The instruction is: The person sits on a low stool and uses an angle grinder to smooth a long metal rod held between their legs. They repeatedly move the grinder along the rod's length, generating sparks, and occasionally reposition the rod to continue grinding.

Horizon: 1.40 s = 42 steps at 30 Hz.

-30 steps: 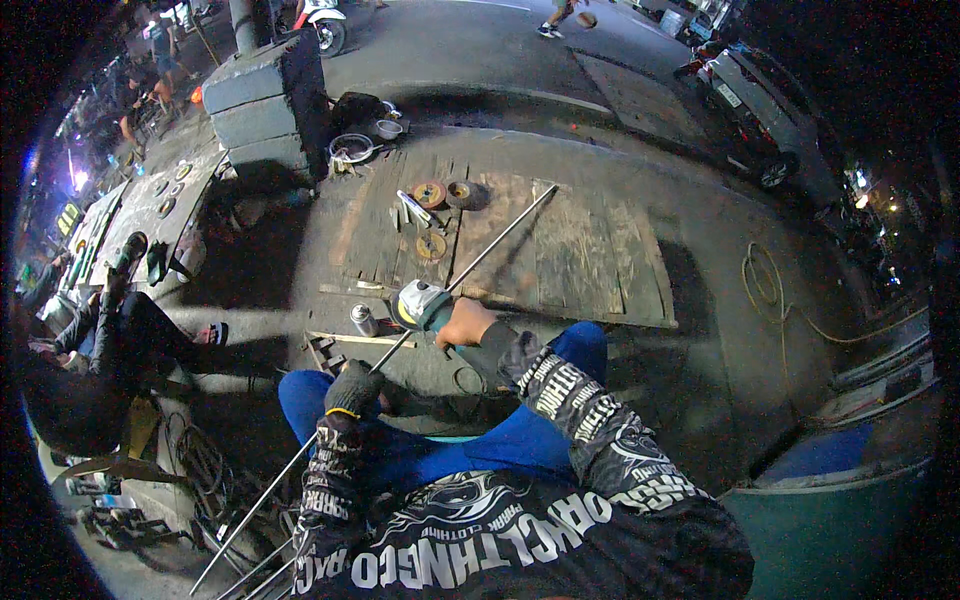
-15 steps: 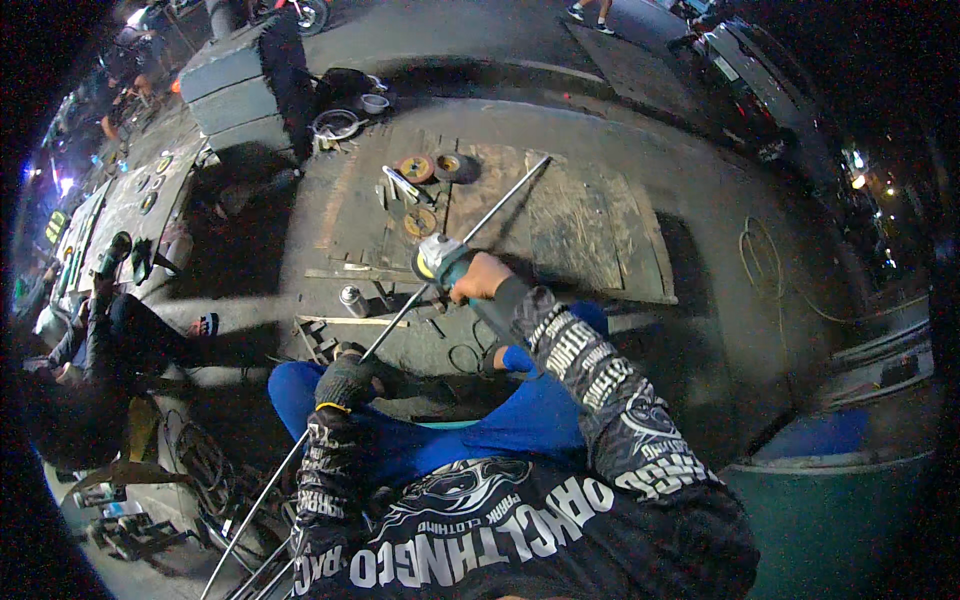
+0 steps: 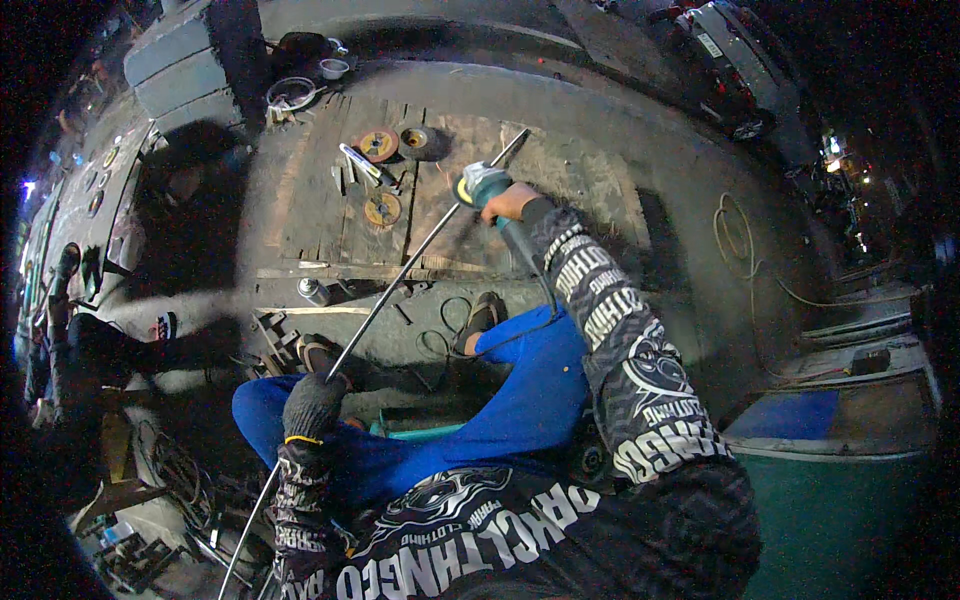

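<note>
My left hand [image 3: 317,405], in a dark grey knit glove, is closed around a long thin metal rod [image 3: 400,275]. The rod slants from the lower left up to the far right, its far end over a worn wooden board [image 3: 325,195]. My bare right hand [image 3: 510,203] grips a green and silver angle grinder [image 3: 485,180]. The grinder's head lies against the rod not far from its far end; the exact contact is hard to make out. Left of it on the board rest a reddish disc [image 3: 378,145], a dark round wheel [image 3: 417,142] and a yellowish disc [image 3: 382,210].
A white tube-like item [image 3: 362,163] lies among small tools by the discs. A spray can [image 3: 313,291] stands near the board's front edge. A cord [image 3: 455,315] loops by my right foot. Another person [image 3: 75,340] sits at far left. A hose [image 3: 735,235] coils at right.
The grinder in my right hand has moved away from me along the rod, toward its far end. My left hand still holds the rod. The whole view has shifted a little.
</note>
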Each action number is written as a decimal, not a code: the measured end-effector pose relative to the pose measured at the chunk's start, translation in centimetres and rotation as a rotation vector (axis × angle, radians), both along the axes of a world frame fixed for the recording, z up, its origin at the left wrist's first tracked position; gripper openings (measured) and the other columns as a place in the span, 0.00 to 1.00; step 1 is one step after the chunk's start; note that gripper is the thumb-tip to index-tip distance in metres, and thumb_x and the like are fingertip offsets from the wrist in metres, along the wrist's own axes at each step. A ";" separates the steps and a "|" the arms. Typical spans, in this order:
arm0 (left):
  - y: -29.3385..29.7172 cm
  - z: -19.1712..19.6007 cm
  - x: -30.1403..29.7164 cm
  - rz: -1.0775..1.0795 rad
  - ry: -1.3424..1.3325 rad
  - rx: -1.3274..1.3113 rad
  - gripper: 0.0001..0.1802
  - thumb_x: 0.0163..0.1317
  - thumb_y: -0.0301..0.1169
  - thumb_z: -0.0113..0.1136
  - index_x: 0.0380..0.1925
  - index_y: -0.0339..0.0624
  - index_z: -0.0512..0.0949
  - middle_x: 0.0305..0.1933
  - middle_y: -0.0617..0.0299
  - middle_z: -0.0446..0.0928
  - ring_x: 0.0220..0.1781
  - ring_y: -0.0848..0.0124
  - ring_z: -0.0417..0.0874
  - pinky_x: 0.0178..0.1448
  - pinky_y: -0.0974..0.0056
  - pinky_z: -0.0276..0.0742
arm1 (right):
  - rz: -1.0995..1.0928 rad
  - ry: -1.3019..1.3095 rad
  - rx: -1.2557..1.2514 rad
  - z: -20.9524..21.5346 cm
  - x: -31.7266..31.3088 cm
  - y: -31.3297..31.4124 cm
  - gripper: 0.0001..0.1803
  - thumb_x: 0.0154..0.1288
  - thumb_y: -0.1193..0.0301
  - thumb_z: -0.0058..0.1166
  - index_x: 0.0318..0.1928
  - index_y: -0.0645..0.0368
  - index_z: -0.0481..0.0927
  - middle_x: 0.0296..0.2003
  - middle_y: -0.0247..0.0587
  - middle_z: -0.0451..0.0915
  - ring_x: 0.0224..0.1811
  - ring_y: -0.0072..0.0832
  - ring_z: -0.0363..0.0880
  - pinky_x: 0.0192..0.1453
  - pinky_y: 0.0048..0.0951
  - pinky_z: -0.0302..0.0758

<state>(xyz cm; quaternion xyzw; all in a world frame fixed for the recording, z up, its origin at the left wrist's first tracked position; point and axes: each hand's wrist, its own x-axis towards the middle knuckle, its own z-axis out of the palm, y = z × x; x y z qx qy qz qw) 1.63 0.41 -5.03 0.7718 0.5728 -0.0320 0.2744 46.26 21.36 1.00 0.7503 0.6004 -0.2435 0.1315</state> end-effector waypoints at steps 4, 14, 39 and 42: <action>-0.5 1.3 0.4 -0.022 -0.086 0.098 0.21 0.66 0.49 0.52 0.36 0.42 0.83 0.31 0.42 0.80 0.37 0.41 0.81 0.39 0.43 0.75 | 0.072 -0.049 -0.046 -1.4 4.0 3.2 0.30 0.48 0.45 0.61 0.49 0.46 0.84 0.53 0.52 0.81 0.56 0.46 0.80 0.60 0.41 0.75; -2.9 3.2 0.0 0.318 0.042 -0.131 0.22 0.63 0.49 0.54 0.33 0.40 0.84 0.31 0.42 0.81 0.38 0.43 0.82 0.42 0.43 0.76 | 0.237 0.056 -0.032 -1.7 12.7 7.9 0.15 0.58 0.57 0.57 0.43 0.45 0.87 0.47 0.34 0.85 0.50 0.33 0.82 0.56 0.35 0.75; -4.8 5.3 0.1 0.374 0.175 0.005 0.16 0.57 0.44 0.60 0.30 0.42 0.83 0.29 0.47 0.81 0.35 0.45 0.83 0.40 0.45 0.78 | 0.505 0.222 0.033 -1.0 21.7 13.2 0.12 0.64 0.69 0.52 0.46 0.46 0.84 0.49 0.34 0.82 0.56 0.31 0.77 0.61 0.32 0.71; -4.5 5.1 0.4 0.348 0.190 -0.066 0.17 0.58 0.45 0.58 0.30 0.42 0.83 0.29 0.47 0.81 0.35 0.45 0.82 0.40 0.44 0.77 | 0.281 0.072 -0.042 -0.5 19.2 11.8 0.12 0.64 0.66 0.52 0.46 0.45 0.83 0.52 0.34 0.82 0.59 0.35 0.76 0.63 0.35 0.70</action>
